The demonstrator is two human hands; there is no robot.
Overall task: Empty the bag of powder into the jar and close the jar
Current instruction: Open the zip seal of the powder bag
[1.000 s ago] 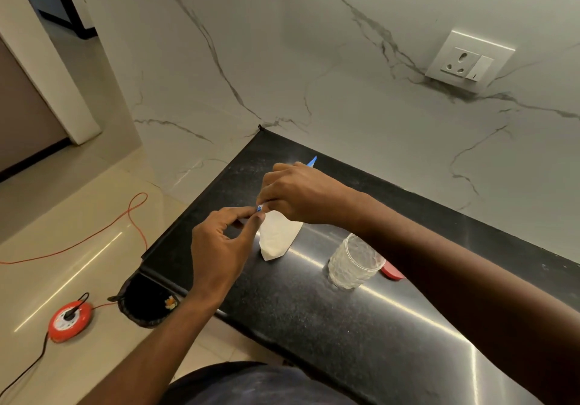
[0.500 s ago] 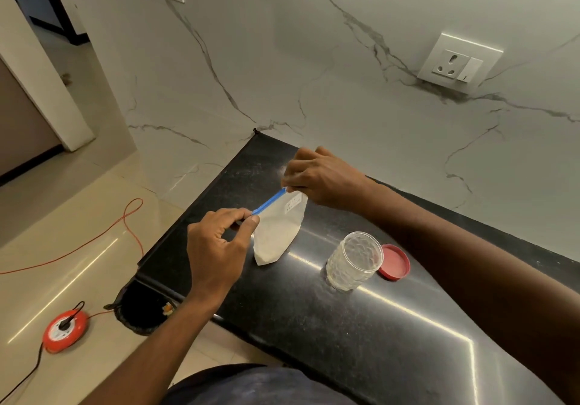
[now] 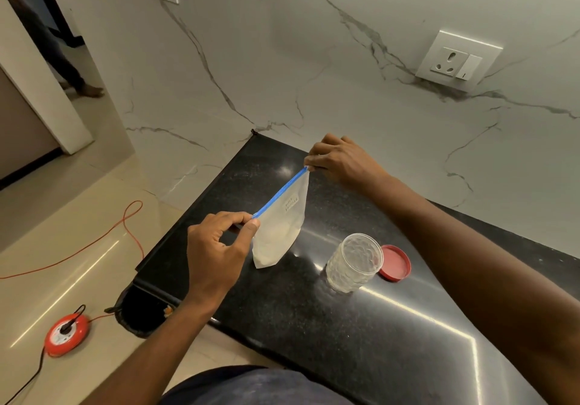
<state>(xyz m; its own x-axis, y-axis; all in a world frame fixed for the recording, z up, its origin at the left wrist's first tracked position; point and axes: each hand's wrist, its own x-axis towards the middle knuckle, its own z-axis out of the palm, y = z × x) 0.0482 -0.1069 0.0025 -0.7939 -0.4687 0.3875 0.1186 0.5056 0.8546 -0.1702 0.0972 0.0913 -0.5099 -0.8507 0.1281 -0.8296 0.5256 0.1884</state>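
Left hand (image 3: 216, 247): grip pinched on near end of bag's blue zip strip. Bag of powder (image 3: 277, 232) hangs over black tabletop (image 3: 345, 342), bottom corner about at the surface. Right hand (image 3: 340, 159): grip pinched on far end of strip. Open jar (image 3: 353, 263) upright right of bag; red lid (image 3: 394, 262) flat just beside it

Black countertop (image 3: 361, 335): clear jar (image 3: 353, 263), red lid (image 3: 396, 262) touching it.
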